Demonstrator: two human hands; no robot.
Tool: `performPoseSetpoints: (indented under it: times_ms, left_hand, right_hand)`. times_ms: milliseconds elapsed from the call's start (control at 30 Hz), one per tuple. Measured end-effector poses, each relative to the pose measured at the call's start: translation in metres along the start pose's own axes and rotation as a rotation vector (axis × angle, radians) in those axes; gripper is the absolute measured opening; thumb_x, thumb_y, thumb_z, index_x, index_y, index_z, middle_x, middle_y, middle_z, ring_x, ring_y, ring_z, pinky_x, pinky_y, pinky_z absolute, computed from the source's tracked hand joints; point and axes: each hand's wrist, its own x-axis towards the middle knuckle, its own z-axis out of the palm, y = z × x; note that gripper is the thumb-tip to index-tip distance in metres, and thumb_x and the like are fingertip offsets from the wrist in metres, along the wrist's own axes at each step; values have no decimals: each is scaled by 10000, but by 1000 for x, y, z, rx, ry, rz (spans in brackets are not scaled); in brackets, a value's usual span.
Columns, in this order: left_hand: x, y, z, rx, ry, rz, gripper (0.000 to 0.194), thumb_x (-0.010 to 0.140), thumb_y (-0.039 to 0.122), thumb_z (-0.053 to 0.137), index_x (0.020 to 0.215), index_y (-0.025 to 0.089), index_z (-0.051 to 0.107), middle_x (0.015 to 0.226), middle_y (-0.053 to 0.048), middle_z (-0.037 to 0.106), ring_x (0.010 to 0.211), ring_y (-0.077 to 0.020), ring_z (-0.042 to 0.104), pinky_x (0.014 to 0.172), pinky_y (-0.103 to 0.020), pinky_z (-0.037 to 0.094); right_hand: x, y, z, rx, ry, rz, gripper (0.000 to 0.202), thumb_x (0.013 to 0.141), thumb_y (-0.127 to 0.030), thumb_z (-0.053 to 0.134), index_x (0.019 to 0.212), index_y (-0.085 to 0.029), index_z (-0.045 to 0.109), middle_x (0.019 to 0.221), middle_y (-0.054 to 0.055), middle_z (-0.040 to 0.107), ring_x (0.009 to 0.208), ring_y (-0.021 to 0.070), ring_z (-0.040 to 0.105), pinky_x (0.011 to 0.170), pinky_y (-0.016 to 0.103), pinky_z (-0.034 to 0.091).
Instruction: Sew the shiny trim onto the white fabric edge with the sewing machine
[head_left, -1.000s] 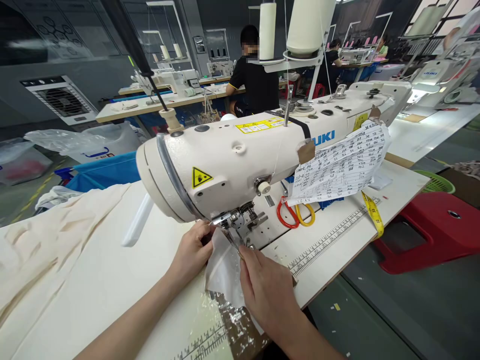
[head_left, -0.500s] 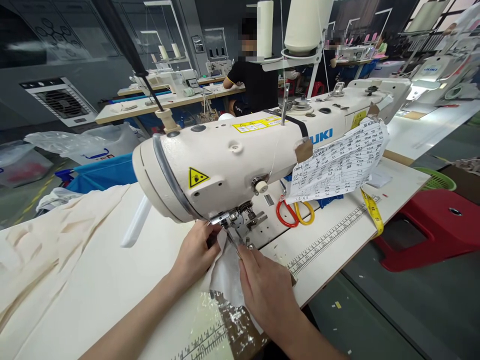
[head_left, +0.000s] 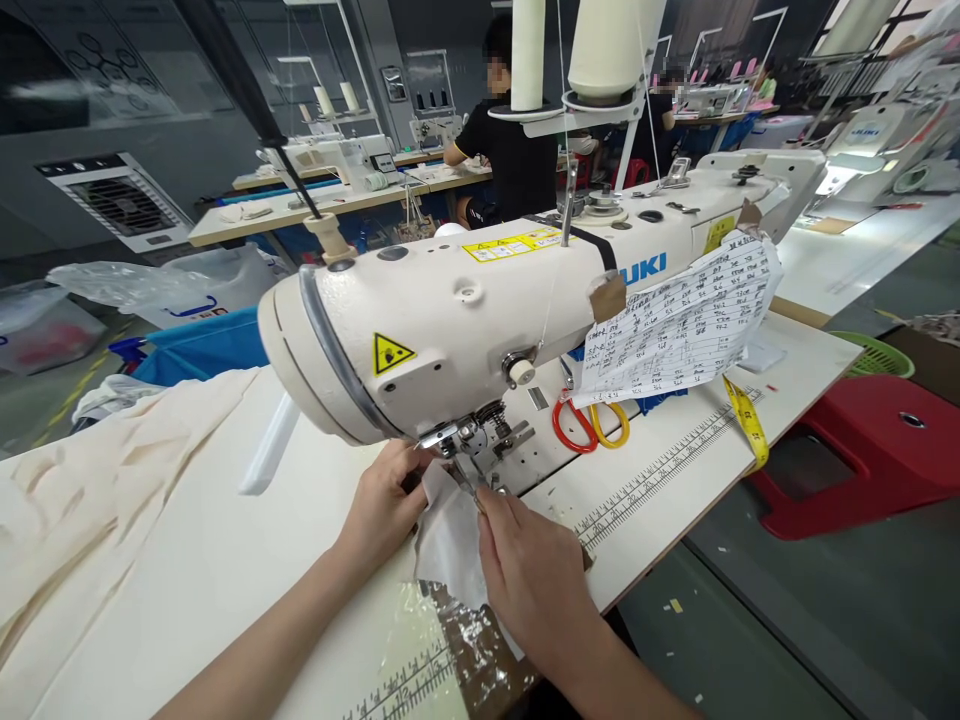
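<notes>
A white sewing machine [head_left: 442,310] stands over the worktable, its needle and presser foot [head_left: 450,440] low above a small piece of white fabric [head_left: 450,545]. Left of the foot, my left hand [head_left: 384,500] has its fingers closed at the fabric's far left edge; the fingertips are partly hidden under the machine head. My right hand [head_left: 532,575] is closed around a slim metal tool [head_left: 469,472] that looks like tweezers, its tip pointing at the fabric by the foot. The lower right of the fabric passes behind this hand.
Scissors with red and yellow handles [head_left: 576,428] lie right of the foot. A yellow tape measure [head_left: 746,420] hangs over the table edge near a red stool [head_left: 862,460]. Cream fabric [head_left: 82,480] covers the table's left. A handwritten sheet [head_left: 682,325] is taped to the machine.
My left hand has shifted slightly left, and the fabric's upper left edge has moved left with it. My right hand keeps nearly the same place, still gripping the metal tool.
</notes>
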Motion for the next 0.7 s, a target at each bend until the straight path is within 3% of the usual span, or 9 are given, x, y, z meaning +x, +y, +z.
performPoseSetpoints:
  times_ms: [133, 233, 400, 567, 700]
  left_hand:
    - [-1, 1, 0, 159, 47, 334, 244, 903, 105, 409, 887, 204, 631, 912, -73, 704, 853, -202, 631, 742, -318, 530]
    - [0, 3, -7, 213, -35, 448, 273, 898, 43, 399, 955, 172, 632, 979, -100, 691, 884, -205, 620, 760, -323, 543]
    - [-5, 11, -21, 277, -223, 461, 344, 926, 49, 379, 1120, 137, 649, 1132, -140, 647, 986, -244, 585, 811, -379, 566]
    - [-17, 29, -11, 427, -188, 393, 376, 956, 95, 346, 1159, 79, 661, 1157, -178, 635, 1067, -300, 550, 854, -446, 590]
    - [-28, 40, 1, 473, -139, 309, 393, 942, 95, 352, 1185, -18, 639, 1198, -216, 632, 1124, -317, 550, 937, -489, 582]
  right_hand:
    - [1, -1, 4, -62, 18, -25, 314, 926, -90, 497, 1209, -105, 632, 871, 77, 759, 654, 199, 718, 501, 278, 482]
    - [-2, -2, 4, -113, 41, -14, 329, 911, -83, 506, 1216, -91, 628, 863, 85, 767, 637, 205, 720, 498, 279, 490]
    - [-43, 1, -11, 16, 11, -5, 346, 950, -138, 427, 1272, -121, 553, 953, 101, 780, 727, 215, 755, 551, 281, 544]
    - [-88, 7, -21, 122, 42, 65, 255, 1013, -238, 355, 1197, -212, 530, 824, 62, 767, 614, 204, 739, 422, 254, 474]
    - [-85, 8, -28, 97, 64, 54, 264, 1046, -270, 297, 1159, -212, 528, 780, 51, 742, 581, 197, 721, 441, 250, 472]
